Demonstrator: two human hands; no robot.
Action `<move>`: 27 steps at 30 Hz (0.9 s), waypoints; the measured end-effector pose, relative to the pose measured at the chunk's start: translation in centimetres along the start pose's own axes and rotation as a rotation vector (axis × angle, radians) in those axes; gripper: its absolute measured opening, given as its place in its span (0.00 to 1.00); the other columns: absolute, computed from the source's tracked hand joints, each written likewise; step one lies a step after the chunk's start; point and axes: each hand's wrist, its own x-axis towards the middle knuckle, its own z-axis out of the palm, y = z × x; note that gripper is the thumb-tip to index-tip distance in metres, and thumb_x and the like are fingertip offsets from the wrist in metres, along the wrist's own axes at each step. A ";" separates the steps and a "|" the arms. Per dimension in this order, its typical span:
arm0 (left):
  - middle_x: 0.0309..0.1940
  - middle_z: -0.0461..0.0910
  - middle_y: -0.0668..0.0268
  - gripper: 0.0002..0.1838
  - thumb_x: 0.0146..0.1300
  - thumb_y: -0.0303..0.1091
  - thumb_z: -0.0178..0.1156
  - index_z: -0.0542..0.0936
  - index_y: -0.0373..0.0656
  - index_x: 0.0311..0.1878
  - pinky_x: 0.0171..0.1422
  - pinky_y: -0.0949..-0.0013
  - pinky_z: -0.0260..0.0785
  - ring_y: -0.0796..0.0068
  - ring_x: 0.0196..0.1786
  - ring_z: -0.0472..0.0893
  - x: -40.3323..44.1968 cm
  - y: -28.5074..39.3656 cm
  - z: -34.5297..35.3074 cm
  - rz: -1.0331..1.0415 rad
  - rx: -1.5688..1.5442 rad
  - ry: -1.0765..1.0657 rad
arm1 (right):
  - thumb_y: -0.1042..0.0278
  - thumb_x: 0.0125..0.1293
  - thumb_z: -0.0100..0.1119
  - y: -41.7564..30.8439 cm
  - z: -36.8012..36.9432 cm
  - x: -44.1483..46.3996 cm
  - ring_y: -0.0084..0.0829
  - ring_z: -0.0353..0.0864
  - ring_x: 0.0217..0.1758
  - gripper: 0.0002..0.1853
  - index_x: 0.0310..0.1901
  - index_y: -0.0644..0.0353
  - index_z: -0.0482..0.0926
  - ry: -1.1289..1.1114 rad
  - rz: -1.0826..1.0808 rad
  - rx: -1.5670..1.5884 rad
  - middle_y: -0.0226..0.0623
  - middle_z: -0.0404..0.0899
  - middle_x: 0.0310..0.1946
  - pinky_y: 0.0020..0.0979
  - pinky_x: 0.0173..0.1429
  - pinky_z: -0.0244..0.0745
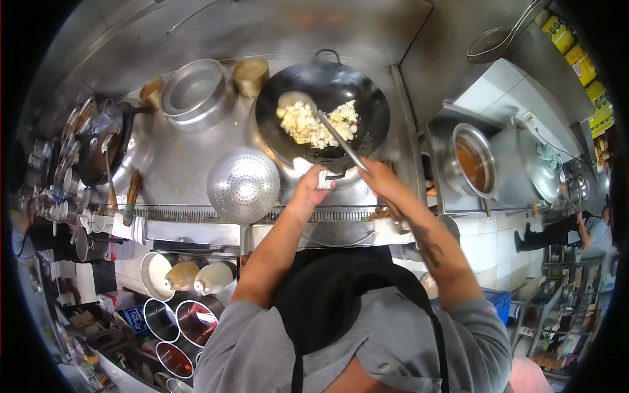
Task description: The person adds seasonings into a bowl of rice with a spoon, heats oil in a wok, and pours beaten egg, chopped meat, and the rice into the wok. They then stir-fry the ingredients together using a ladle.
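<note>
Left hand [310, 186] clenched on cloth [323, 179] at near side of wok [274, 130], right hand [375, 175] wrapped round ladle [342, 140]; yellow-white food [302, 124] could spill if wok tips.

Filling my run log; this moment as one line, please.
left hand: holding white cloth at wok; right hand: gripping ladle; yellow-white food: in wok

Nothing is legible — marks on the yellow packs [582, 67] and blue box [135, 319] are too small.
</note>
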 end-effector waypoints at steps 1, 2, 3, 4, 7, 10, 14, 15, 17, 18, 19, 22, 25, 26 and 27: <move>0.29 0.77 0.65 0.04 0.61 0.32 0.57 0.73 0.46 0.36 0.33 0.62 0.75 0.68 0.31 0.78 0.1 0.0 -0.2 0.010 0.003 0.002 | 0.62 0.68 0.52 1.2 -0.7 -1.9 0.46 0.81 0.27 0.18 0.54 0.66 0.72 0.045 -0.162 -0.108 0.52 0.79 0.27 0.44 0.31 0.74; 0.29 0.76 0.64 0.04 0.61 0.31 0.57 0.73 0.46 0.37 0.34 0.62 0.75 0.68 0.31 0.78 0.1 0.1 -0.3 0.021 0.004 0.003 | 0.63 0.68 0.51 2.8 -1.9 -3.8 0.49 0.82 0.31 0.19 0.56 0.65 0.70 0.092 -0.324 -0.218 0.53 0.79 0.28 0.46 0.34 0.74; 0.30 0.76 0.64 0.04 0.61 0.31 0.57 0.73 0.46 0.37 0.33 0.62 0.75 0.68 0.31 0.78 0.3 0.3 -0.2 0.025 0.008 0.013 | 0.64 0.68 0.51 1.5 -4.3 -6.0 0.51 0.82 0.33 0.20 0.57 0.65 0.69 -0.004 -0.186 -0.304 0.54 0.79 0.30 0.47 0.36 0.74; 0.30 0.76 0.65 0.04 0.61 0.31 0.56 0.73 0.46 0.38 0.33 0.63 0.74 0.68 0.32 0.78 0.4 0.3 -0.2 0.028 0.007 0.025 | 0.65 0.68 0.50 -0.2 -6.6 -7.9 0.52 0.82 0.36 0.20 0.58 0.66 0.68 -0.103 -0.047 -0.390 0.55 0.80 0.32 0.49 0.39 0.74; 0.32 0.76 0.65 0.04 0.63 0.31 0.54 0.73 0.47 0.40 0.32 0.63 0.73 0.69 0.32 0.77 -1.7 -1.4 0.6 0.048 -0.056 0.062 | 0.67 0.68 0.49 0.1 -8.5 -8.7 0.52 0.82 0.38 0.20 0.59 0.66 0.67 -0.047 -0.002 -0.641 0.55 0.80 0.32 0.48 0.41 0.76; 0.33 0.77 0.66 0.05 0.66 0.32 0.52 0.73 0.50 0.44 0.31 0.65 0.72 0.71 0.32 0.77 -11.5 -3.7 5.0 0.065 -0.061 0.044 | 0.68 0.68 0.49 1.4 -8.5 -7.9 0.53 0.82 0.35 0.19 0.58 0.67 0.68 0.064 -0.090 -0.706 0.55 0.80 0.29 0.48 0.40 0.77; 0.31 0.77 0.65 0.05 0.67 0.35 0.51 0.74 0.48 0.41 0.28 0.66 0.72 0.71 0.31 0.77 -13.4 -3.6 5.7 0.002 -0.092 0.143 | 0.65 0.67 0.51 0.6 -10.2 -9.4 0.51 0.82 0.33 0.20 0.58 0.67 0.70 0.082 -0.288 -0.530 0.55 0.79 0.27 0.46 0.39 0.76; 0.31 0.76 0.65 0.06 0.68 0.35 0.51 0.74 0.46 0.38 0.29 0.66 0.72 0.70 0.30 0.77 -11.1 -2.3 5.3 0.036 -0.051 0.108 | 0.66 0.67 0.55 -0.9 -11.0 -10.4 0.53 0.80 0.33 0.23 0.61 0.68 0.69 -0.014 -0.167 -0.383 0.58 0.80 0.33 0.43 0.41 0.75; 0.32 0.77 0.64 0.06 0.68 0.36 0.51 0.74 0.47 0.41 0.28 0.66 0.72 0.69 0.33 0.77 -10.7 -4.4 2.7 0.055 -0.081 0.109 | 0.65 0.67 0.55 -2.6 -12.8 -14.1 0.50 0.81 0.33 0.23 0.61 0.67 0.70 -0.161 -0.153 -0.371 0.57 0.80 0.34 0.41 0.42 0.75; 0.32 0.77 0.63 0.06 0.68 0.37 0.51 0.73 0.47 0.42 0.28 0.65 0.72 0.69 0.34 0.77 -9.6 -4.1 2.8 0.093 -0.085 0.074 | 0.65 0.68 0.55 -3.4 -14.6 -14.1 0.49 0.81 0.33 0.23 0.61 0.66 0.70 -0.197 -0.167 -0.382 0.57 0.80 0.35 0.40 0.42 0.75; 0.32 0.77 0.65 0.04 0.67 0.36 0.52 0.73 0.48 0.42 0.27 0.65 0.71 0.69 0.33 0.77 -13.3 -4.2 5.5 0.020 -0.059 0.115 | 0.65 0.68 0.55 -3.5 -16.1 -14.1 0.48 0.81 0.33 0.23 0.61 0.66 0.70 -0.233 -0.176 -0.342 0.57 0.80 0.35 0.40 0.42 0.75; 0.32 0.76 0.65 0.03 0.66 0.34 0.53 0.73 0.49 0.41 0.30 0.64 0.72 0.68 0.33 0.77 -14.9 -3.9 6.5 0.011 -0.083 0.135 | 0.65 0.68 0.55 -1.5 -16.2 -14.1 0.47 0.81 0.34 0.23 0.62 0.65 0.69 -0.328 -0.199 -0.265 0.57 0.80 0.36 0.40 0.43 0.75; 0.27 0.76 0.65 0.05 0.63 0.34 0.56 0.73 0.45 0.38 0.32 0.66 0.73 0.69 0.30 0.77 -8.9 -4.5 2.3 0.286 0.243 0.019 | 0.64 0.68 0.53 2.7 -12.7 -10.0 0.50 0.81 0.36 0.22 0.61 0.66 0.69 -0.152 -0.208 -0.398 0.57 0.79 0.35 0.44 0.44 0.75; 0.25 0.76 0.66 0.04 0.63 0.34 0.56 0.74 0.46 0.38 0.30 0.66 0.73 0.70 0.28 0.77 -8.0 -5.9 0.1 0.189 0.093 0.004 | 0.63 0.68 0.52 3.0 -10.9 -8.9 0.51 0.81 0.36 0.21 0.59 0.66 0.70 -0.073 -0.168 -0.460 0.56 0.79 0.34 0.45 0.44 0.75; 0.23 0.75 0.67 0.04 0.63 0.34 0.56 0.74 0.47 0.37 0.28 0.67 0.72 0.71 0.26 0.77 -7.1 -7.3 -2.1 0.093 -0.058 0.003 | 0.63 0.69 0.51 2.8 -10.7 -8.0 0.52 0.81 0.37 0.20 0.57 0.66 0.70 0.017 -0.133 -0.527 0.55 0.79 0.33 0.47 0.44 0.75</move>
